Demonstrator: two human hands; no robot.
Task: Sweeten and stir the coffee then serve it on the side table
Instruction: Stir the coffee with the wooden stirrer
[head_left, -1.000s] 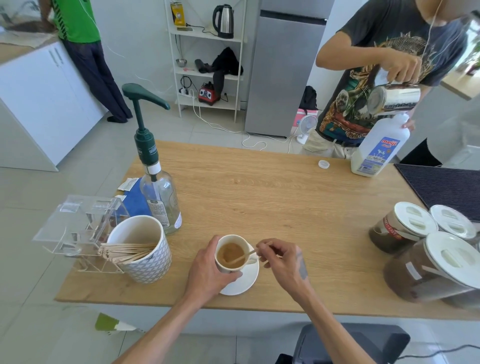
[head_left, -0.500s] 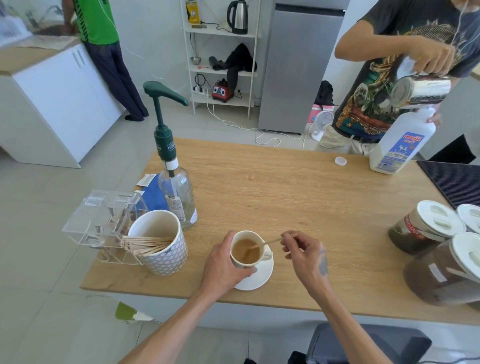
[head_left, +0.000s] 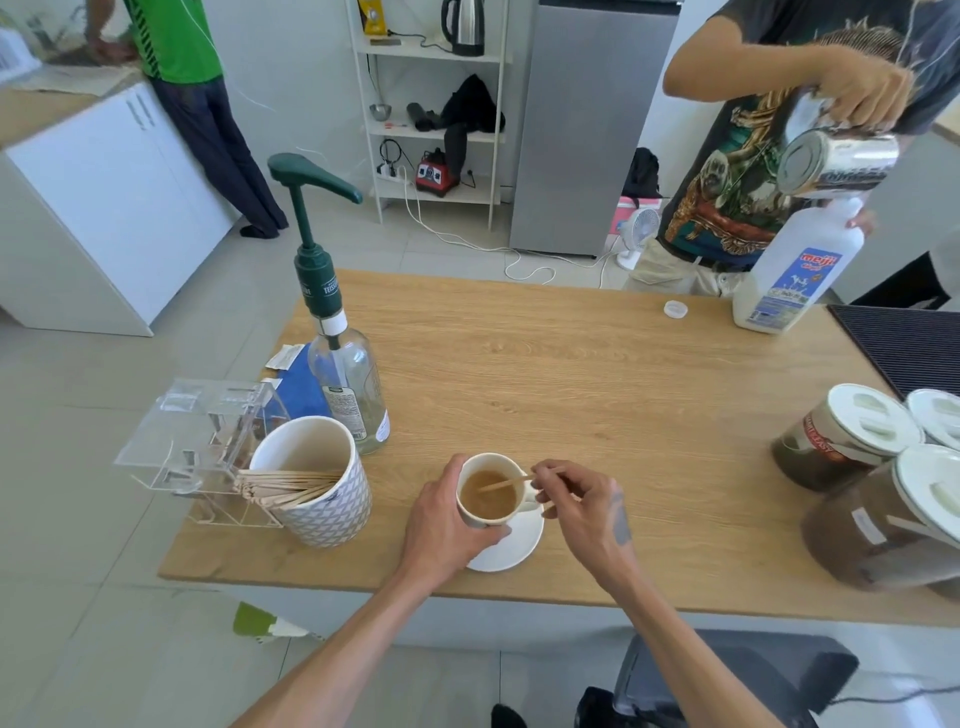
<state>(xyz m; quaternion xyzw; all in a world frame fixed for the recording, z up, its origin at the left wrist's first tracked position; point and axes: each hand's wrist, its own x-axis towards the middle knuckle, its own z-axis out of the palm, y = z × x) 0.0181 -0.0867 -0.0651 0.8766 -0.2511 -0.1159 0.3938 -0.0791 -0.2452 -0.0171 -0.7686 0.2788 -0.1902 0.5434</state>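
1. The left hand (head_left: 441, 525) is wrapping its fingers around the white coffee cup (head_left: 491, 491), gripping its left side.
2. The cup is sitting on a white saucer (head_left: 514, 545) near the wooden table's (head_left: 597, 395) front edge.
3. The right hand (head_left: 582, 512) is pinching a wooden stir stick (head_left: 501, 484) at the cup's 3 o'clock, the tip dipping into the coffee.
4. A patterned mug of sticks (head_left: 317, 483) is standing at the cup's 9 o'clock, the syrup pump bottle (head_left: 348, 384) at 11 o'clock.

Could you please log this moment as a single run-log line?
stage: stirring | left hand: holding coffee cup on saucer | right hand: wooden stirrer in coffee
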